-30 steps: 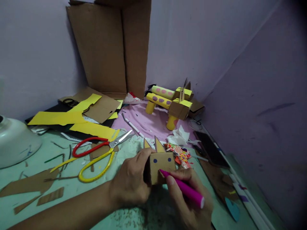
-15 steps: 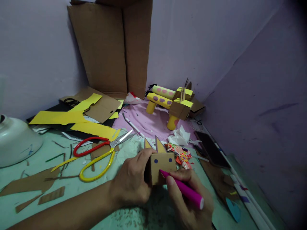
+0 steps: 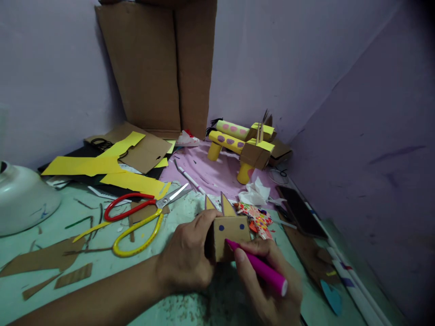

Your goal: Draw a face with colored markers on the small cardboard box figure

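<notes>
My left hand (image 3: 190, 256) grips a small cardboard box (image 3: 234, 228) from its left side, with the thumb side over the top edge. Two dark dots mark the front of the box, and two pointed, dark-edged ears stand up from its top. In my right hand (image 3: 272, 276) is a magenta marker pen (image 3: 261, 267), its tip at the box's front below the dots. Whether the tip touches the cardboard is hard to tell. Behind the box lies a colourful patterned scrap (image 3: 256, 219).
Open scissors (image 3: 154, 210) with red and yellow handles lie to the left among cardboard scraps (image 3: 44, 258) and yellow paper strips (image 3: 84, 166). Yellow spotted paper animals (image 3: 227, 141) stand at the back near a large cardboard box (image 3: 146, 68). A dark phone (image 3: 302, 212) rests at right.
The marker tip has shifted very slightly up and left on the box's front. Both hands otherwise keep nearly the same position.
</notes>
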A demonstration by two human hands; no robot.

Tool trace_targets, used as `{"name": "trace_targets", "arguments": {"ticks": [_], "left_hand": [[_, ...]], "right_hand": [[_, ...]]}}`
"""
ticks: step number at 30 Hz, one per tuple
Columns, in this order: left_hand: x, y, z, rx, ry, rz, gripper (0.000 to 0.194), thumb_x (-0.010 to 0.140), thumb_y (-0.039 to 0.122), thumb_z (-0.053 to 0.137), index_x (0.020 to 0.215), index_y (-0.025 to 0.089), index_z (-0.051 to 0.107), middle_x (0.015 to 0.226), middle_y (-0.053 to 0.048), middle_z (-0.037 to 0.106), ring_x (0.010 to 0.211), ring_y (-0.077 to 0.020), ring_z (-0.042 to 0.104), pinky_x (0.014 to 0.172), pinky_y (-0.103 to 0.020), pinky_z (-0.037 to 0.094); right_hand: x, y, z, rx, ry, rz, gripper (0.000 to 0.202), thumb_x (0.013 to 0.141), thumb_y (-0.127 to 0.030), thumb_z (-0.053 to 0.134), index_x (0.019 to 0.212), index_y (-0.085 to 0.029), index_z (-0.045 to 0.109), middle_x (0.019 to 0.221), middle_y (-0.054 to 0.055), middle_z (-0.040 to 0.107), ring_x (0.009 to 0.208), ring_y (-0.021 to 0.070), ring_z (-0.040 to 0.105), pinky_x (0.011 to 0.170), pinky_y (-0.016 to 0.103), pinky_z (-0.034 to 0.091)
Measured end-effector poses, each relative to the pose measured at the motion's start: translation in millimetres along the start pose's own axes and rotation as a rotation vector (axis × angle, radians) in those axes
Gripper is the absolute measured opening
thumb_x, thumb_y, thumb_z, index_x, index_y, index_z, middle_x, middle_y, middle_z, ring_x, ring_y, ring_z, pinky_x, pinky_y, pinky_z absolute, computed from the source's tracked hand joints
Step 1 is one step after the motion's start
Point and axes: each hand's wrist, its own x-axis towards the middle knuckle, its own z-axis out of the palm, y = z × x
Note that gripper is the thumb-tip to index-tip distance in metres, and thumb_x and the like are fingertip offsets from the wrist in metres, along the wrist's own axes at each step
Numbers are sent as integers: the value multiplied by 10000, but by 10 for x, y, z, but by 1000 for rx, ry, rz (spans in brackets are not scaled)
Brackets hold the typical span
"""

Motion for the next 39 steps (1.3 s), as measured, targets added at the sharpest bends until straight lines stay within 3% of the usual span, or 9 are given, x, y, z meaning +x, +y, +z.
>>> {"name": "trace_targets", "arguments": {"ticks": [14, 21, 30, 35, 39], "left_hand": [[2, -14, 8, 19, 4, 28, 556, 709, 208, 577, 1230, 247, 389, 988, -46, 671, 642, -206, 670, 556, -311, 513], [16, 1, -1, -7, -12, 3, 530, 728, 225, 595, 1221, 249, 399, 1012, -47, 677, 579, -176, 643, 522, -296, 494], [3, -13, 6, 4, -10, -19, 564, 722, 228, 600, 1247, 251, 395, 971, -42, 692, 613, -210, 677, 540, -320, 516], [-1, -14, -18, -54, -36, -51, 550, 767, 284, 655, 1258, 277, 406, 1053, -41, 684, 807, -257, 720, 667, -369, 581], [8, -33, -32, -104, -62, -44, 584, 757, 249, 691, 1277, 273, 426, 1174, -54, 645, 969, -254, 708, 802, -374, 587]], "right_hand": [[-55, -141, 66, 54, 101, 222, 125, 864, -231, 634, 742, -207, 643, 578, -28, 591, 467, 118, 516, 460, 248, 382], [-60, -129, 71, 56, 117, 215, 96, 867, -221, 644, 772, -221, 648, 592, -48, 585, 472, 101, 507, 463, 231, 374], [-57, -81, 58, 82, 76, 140, 55, 847, -192, 667, 805, -227, 673, 637, -44, 646, 510, 98, 583, 478, 195, 444], [-47, -106, 33, 154, 280, 351, 63, 836, -253, 677, 774, -250, 683, 614, -55, 624, 503, 99, 545, 483, 202, 432], [-20, 8, -56, 190, 334, 362, 100, 798, -258, 716, 707, -234, 683, 555, -52, 609, 457, 99, 533, 424, 197, 374]]}}
